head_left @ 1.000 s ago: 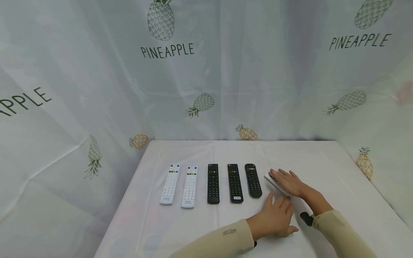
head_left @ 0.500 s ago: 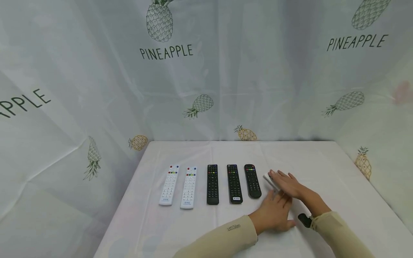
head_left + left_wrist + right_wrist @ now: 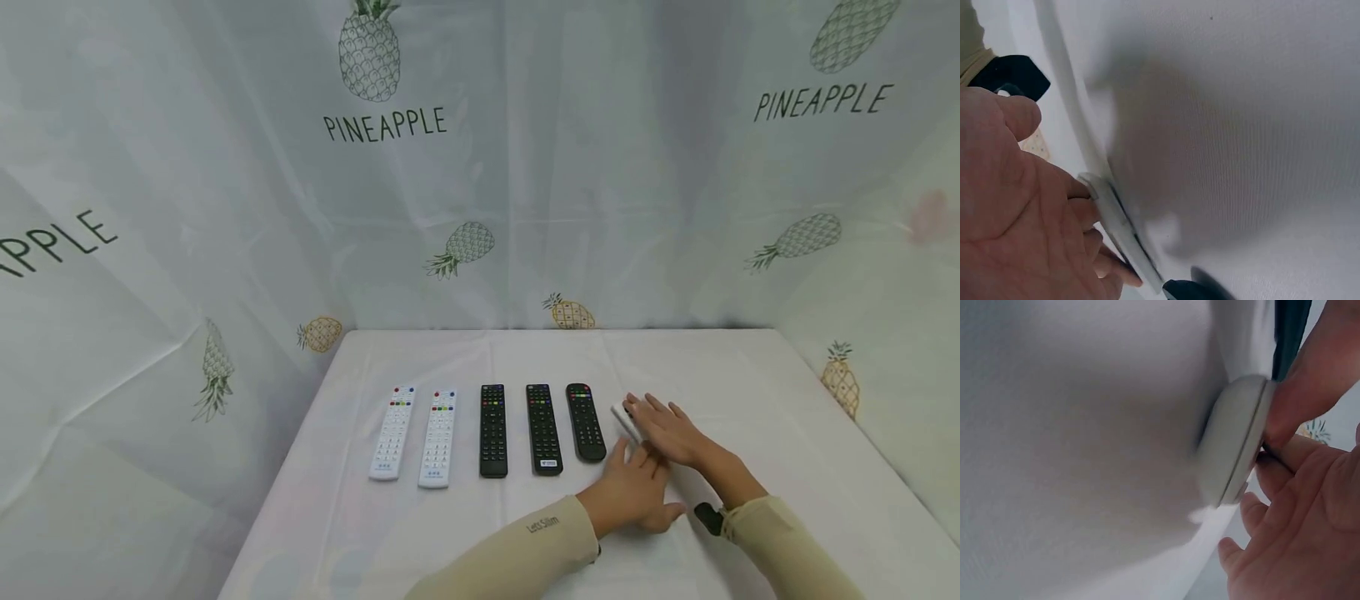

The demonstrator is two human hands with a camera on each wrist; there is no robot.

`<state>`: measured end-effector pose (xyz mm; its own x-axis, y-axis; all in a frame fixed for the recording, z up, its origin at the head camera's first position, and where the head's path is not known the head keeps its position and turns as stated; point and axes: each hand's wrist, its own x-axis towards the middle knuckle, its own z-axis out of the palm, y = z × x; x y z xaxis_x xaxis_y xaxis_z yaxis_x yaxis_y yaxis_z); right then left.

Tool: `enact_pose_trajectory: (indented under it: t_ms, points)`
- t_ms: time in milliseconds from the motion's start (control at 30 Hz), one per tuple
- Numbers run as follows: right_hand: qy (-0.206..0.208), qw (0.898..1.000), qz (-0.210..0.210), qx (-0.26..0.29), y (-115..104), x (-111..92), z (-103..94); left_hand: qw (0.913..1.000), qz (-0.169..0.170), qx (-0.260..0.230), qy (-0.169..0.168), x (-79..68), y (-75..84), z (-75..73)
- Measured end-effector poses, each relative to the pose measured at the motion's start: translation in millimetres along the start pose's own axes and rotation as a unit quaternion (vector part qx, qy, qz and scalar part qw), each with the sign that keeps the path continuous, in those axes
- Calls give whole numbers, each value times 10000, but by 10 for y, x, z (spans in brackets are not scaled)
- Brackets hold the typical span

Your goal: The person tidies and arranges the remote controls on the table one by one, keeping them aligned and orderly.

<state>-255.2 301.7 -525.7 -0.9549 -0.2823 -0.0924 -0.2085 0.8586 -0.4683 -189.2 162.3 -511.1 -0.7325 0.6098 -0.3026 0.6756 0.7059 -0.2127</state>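
Observation:
A white remote control [image 3: 627,423] lies slanted on the white table, at the right end of a row of remotes. My right hand [image 3: 670,431] rests over its upper part, fingers extended. Across the lower end reach the fingers of my left hand [image 3: 633,492], spread and fairly straight, with the thumb pointing right. In the left wrist view the remote [image 3: 1124,234] lies flat beneath the fingertips. From the right wrist view, fingers of both hands touch the top of the remote [image 3: 1235,440]. Most of its button face is hidden under the hands.
Just left lies a rounded black remote [image 3: 587,422], then two more black remotes [image 3: 543,429] [image 3: 493,431] and two white ones [image 3: 437,439] [image 3: 392,433], all lengthwise. A pineapple-print curtain [image 3: 420,183] hangs behind and beside the table [image 3: 360,550].
The white remote has turned slightly to stand steeper beside the black one. My left hand has shifted a little up and left; the right hand stays over the remote.

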Motion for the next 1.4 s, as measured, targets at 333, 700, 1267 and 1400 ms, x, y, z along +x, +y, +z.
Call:
enact_pose_trajectory:
  t_ms: [333, 700, 1267, 1400]
  points:
    - [202, 9995, -237, 22, 43, -1, 29, 9986, 45, -527, 54, -12, -103, -16]
    - [182, 9998, 83, -76, 3, 100, 57, 9981, -191, -586, 63, -22, -178, -74]
    - [174, 9995, 282, -6, 4, 174, 78, 9966, -455, -643, -222, -35, -246, -128]
    - [190, 9994, 271, -25, 14, 184, 86, 9962, -453, -669, -336, -22, -255, -136]
